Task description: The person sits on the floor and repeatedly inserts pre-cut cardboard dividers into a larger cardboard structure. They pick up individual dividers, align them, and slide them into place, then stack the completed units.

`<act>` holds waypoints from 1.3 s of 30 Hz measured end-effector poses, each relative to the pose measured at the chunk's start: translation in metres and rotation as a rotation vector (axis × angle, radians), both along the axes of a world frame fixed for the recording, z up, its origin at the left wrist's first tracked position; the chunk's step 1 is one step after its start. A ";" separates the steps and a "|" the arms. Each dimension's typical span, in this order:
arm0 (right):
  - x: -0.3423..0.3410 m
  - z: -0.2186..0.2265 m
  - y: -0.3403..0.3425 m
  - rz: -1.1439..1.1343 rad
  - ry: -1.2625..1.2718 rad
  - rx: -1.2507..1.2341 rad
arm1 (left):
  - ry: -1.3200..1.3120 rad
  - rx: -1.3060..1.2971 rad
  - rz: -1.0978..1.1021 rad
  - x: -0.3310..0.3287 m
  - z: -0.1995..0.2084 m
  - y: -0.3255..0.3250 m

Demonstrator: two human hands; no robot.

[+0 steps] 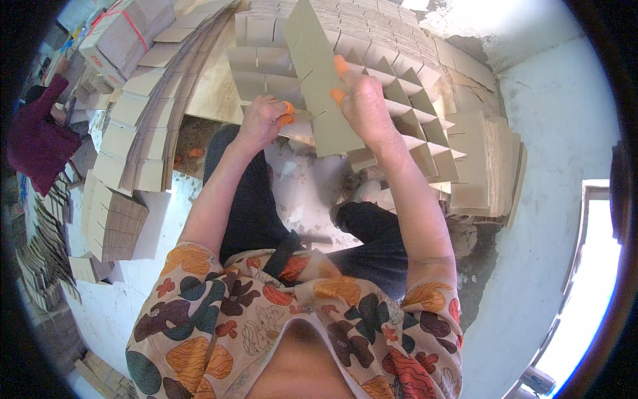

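The long cardboard strip (312, 73) slanted lengthwise away between the hands over the cardboard grid (410, 125), the right hand (365, 103) gripping it, the left hand (262, 120) closed, seemingly on the grid's near-left edge.

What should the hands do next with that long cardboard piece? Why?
Perhaps the right hand should line up the long cardboard piece with the slotted strips on its left. The hand grips it, both have cut slots, and the cardboard grid to its right shows pieces crossing.
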State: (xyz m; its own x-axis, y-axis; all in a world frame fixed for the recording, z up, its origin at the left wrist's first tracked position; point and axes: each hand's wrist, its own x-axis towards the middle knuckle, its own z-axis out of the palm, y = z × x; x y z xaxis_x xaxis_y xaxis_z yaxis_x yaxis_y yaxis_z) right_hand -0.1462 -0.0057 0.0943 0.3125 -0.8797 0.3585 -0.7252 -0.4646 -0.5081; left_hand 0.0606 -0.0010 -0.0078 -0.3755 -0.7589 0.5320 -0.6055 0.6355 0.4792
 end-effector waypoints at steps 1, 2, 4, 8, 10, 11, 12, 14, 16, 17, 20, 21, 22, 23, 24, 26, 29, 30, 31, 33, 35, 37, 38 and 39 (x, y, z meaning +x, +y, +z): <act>0.001 -0.001 0.002 -0.018 -0.012 -0.007 | -0.005 -0.012 0.003 0.000 0.001 0.001; 0.002 -0.001 0.003 -0.032 -0.024 -0.021 | -0.010 -0.031 0.010 0.000 0.003 -0.001; 0.004 -0.002 0.004 -0.022 -0.052 -0.043 | -0.012 -0.018 0.014 0.001 -0.004 -0.002; 0.004 -0.021 0.001 0.045 -0.054 -0.034 | -0.015 -0.046 -0.015 0.000 -0.005 -0.004; 0.005 -0.037 -0.005 0.075 0.005 -0.030 | -0.015 -0.031 -0.021 -0.003 -0.002 -0.004; 0.007 -0.041 -0.007 0.096 0.050 -0.040 | -0.017 -0.022 -0.021 -0.003 -0.001 -0.004; 0.009 -0.043 -0.009 0.117 0.095 -0.050 | -0.018 -0.020 -0.011 -0.003 -0.003 -0.004; 0.010 -0.036 -0.012 0.108 0.129 -0.011 | -0.021 -0.013 0.008 -0.003 -0.006 -0.006; 0.013 -0.035 -0.014 0.104 0.128 0.001 | -0.023 0.017 0.030 -0.002 -0.005 -0.004; 0.013 -0.036 -0.016 0.103 0.114 -0.011 | -0.021 0.028 0.040 -0.003 -0.002 -0.003; 0.015 -0.047 -0.018 0.123 0.286 0.085 | -0.016 0.009 0.021 -0.002 -0.006 -0.006; 0.017 -0.050 -0.017 0.131 0.377 0.141 | -0.024 0.020 0.031 -0.003 -0.007 -0.006; 0.017 -0.053 -0.015 0.106 0.395 0.147 | -0.033 0.031 0.038 -0.003 -0.006 -0.006; 0.016 -0.049 -0.011 0.075 0.415 0.155 | -0.039 0.041 0.040 -0.007 -0.006 -0.007; 0.015 -0.046 -0.008 0.040 0.434 0.163 | -0.037 0.040 0.030 -0.009 -0.005 -0.007; 0.007 -0.045 -0.007 -0.009 0.345 0.037 | -0.039 0.040 -0.004 -0.008 0.002 -0.006; -0.033 -0.033 -0.004 -0.203 0.283 -0.075 | -0.009 -0.009 -0.011 -0.004 0.001 -0.004; -0.051 -0.029 -0.002 -0.284 0.271 -0.100 | -0.020 0.000 -0.001 -0.004 0.003 -0.003; -0.075 -0.024 0.003 -0.401 0.303 -0.183 | -0.054 -0.031 -0.021 0.001 -0.004 -0.005; -0.151 -0.030 0.015 -0.554 0.268 -0.347 | -0.040 -0.026 -0.010 -0.011 0.012 0.003; -0.235 -0.044 0.036 -0.856 0.396 -0.173 | -0.053 -0.030 0.002 -0.017 0.021 0.010; -0.305 -0.058 0.067 -1.046 0.645 -0.170 | -0.076 -0.047 0.003 -0.020 0.021 0.010; -0.326 -0.062 0.081 -1.164 0.714 -0.099 | -0.067 -0.031 0.010 -0.022 0.020 0.010; -0.338 -0.066 0.093 -1.272 0.774 -0.021 | -0.067 -0.014 0.025 -0.021 0.021 0.012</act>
State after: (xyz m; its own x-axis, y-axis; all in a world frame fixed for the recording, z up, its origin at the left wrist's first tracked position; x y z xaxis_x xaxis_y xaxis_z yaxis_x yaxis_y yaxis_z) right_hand -0.4839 0.0873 0.0283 -0.5276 -0.6993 0.4823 -0.7204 0.6692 0.1821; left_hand 0.0393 0.0110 0.0132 -0.3918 -0.7611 0.5169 -0.6518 0.6262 0.4279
